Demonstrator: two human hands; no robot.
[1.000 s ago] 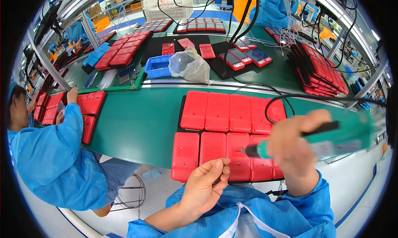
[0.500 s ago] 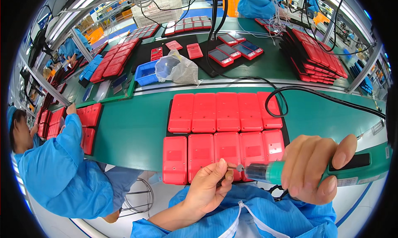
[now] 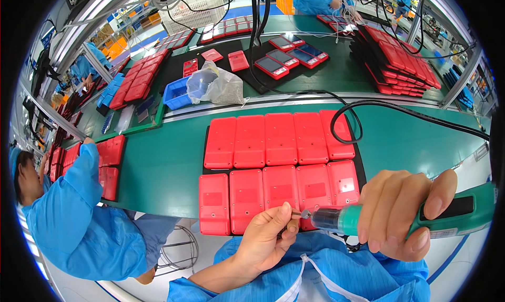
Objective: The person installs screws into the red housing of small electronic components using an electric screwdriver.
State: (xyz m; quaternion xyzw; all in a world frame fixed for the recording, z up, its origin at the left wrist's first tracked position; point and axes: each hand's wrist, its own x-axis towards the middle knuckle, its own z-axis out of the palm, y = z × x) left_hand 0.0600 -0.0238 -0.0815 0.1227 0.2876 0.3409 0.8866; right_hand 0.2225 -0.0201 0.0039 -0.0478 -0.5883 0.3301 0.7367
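Note:
My right hand (image 3: pixel 402 212) is wrapped round a green electric screwdriver (image 3: pixel 457 212) with a black nose, held level and pointing left. Thumb and forefinger of my left hand (image 3: pixel 268 236) pinch the thin screwdriver bit (image 3: pixel 298 213) at its tip. Small dark pieces, possibly screws, show between the curled fingers; I cannot make them out fully. Just beyond both hands, red device housings (image 3: pixel 279 139) lie back side up in two rows on a black mat (image 3: pixel 360 168). The hands hover over the near row's edge and cover part of it.
A black cable (image 3: pixel 410 108) loops over the right housings. Behind the rail stand a blue bin (image 3: pixel 176 94) with a clear plastic bag (image 3: pixel 221 86), devices with screens (image 3: pixel 276 65), and stacked red housings (image 3: pixel 394 60). A co-worker in blue (image 3: pixel 79 218) sits at left.
The view has shifted slightly, so the housings and bench appear a little further left. My hands keep the same hold, with the bit still between the left fingertips.

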